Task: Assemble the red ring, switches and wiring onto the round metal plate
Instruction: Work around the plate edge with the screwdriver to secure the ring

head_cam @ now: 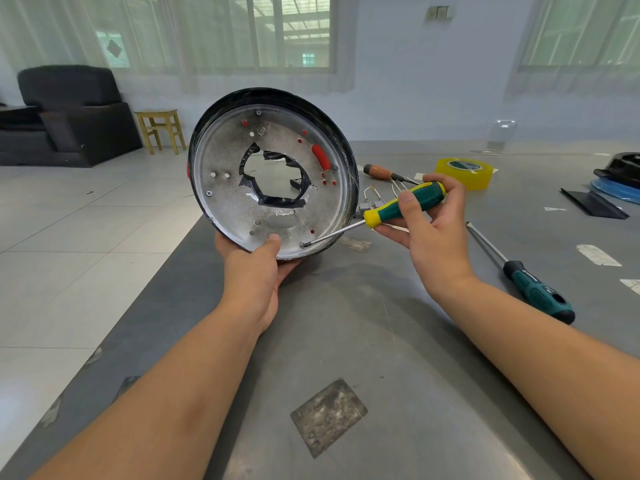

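Note:
My left hand holds the round metal plate upright by its lower edge, thumb on the inner face. The plate has a black rim and a taped centre hole; red of the ring shows through its slots and small holes. My right hand grips a green-and-yellow screwdriver, its tip resting on a screw near the plate's lower right edge. Small grey switches with white wires lie on the table just behind the plate.
On the grey table lie a second green screwdriver, an orange-handled screwdriver, a yellow tape roll, and black and blue parts at the far right. The table's left edge drops to a tiled floor.

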`<action>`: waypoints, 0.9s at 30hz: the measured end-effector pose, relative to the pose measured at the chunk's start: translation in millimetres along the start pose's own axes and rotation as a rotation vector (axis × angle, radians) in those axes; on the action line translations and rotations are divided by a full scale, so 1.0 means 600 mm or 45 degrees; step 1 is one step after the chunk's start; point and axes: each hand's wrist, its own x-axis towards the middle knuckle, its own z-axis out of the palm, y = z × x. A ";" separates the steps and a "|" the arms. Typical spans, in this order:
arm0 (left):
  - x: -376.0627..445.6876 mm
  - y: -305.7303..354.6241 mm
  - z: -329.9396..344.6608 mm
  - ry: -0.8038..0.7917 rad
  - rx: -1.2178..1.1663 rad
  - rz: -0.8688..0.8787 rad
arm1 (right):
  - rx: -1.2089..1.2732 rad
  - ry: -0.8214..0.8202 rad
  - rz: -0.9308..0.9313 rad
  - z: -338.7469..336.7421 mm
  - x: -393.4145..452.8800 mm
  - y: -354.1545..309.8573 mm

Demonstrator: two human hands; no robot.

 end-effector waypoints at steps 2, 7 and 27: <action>0.000 -0.001 0.000 -0.001 0.003 0.000 | 0.000 -0.002 0.000 0.000 0.000 0.000; 0.000 0.000 0.000 0.005 0.006 -0.001 | 0.004 -0.003 0.004 -0.001 0.001 0.000; -0.007 0.005 0.003 0.015 0.035 0.014 | -0.025 -0.016 -0.043 0.000 0.000 0.001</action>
